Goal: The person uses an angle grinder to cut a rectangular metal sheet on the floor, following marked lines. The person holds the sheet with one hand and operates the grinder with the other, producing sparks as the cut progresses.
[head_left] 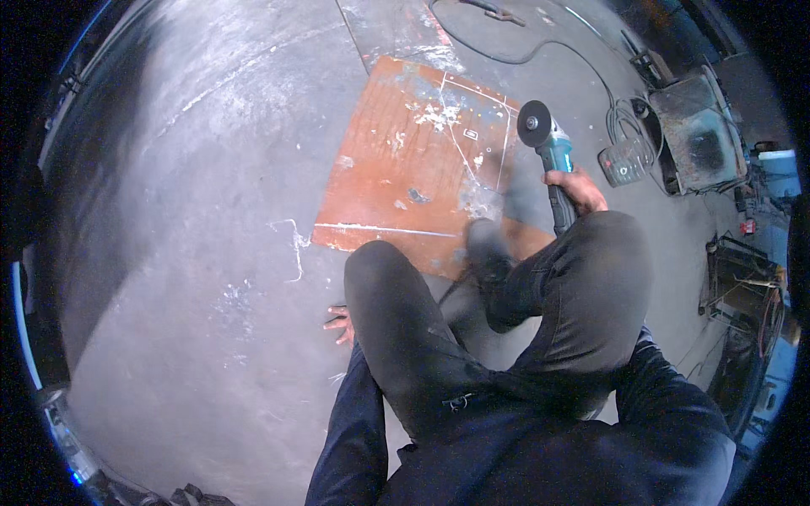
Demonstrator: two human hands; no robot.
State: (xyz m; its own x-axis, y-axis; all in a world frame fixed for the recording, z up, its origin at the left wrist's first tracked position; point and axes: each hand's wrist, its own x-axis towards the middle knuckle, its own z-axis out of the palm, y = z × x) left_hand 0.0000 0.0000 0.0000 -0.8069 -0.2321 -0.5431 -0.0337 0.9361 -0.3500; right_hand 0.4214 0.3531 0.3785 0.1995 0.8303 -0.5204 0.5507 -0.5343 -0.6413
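One teal grinder (pixel 558 158), right fingers (pixel 556 178) clamped round it, left fingers (pixel 338 324) apart over floor (pixel 228 253), white lines (pixel 371 228) on orange sheet (pixel 375 169)

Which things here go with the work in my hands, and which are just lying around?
Likely part of the work:
- angle grinder, in your right hand
- reddish-brown sheet with white lines

Apparently just lying about:
- coiled cable
- clear container
- grimy box

Navy sleeves (pixel 349 434), dark grey trousers (pixel 595 291)
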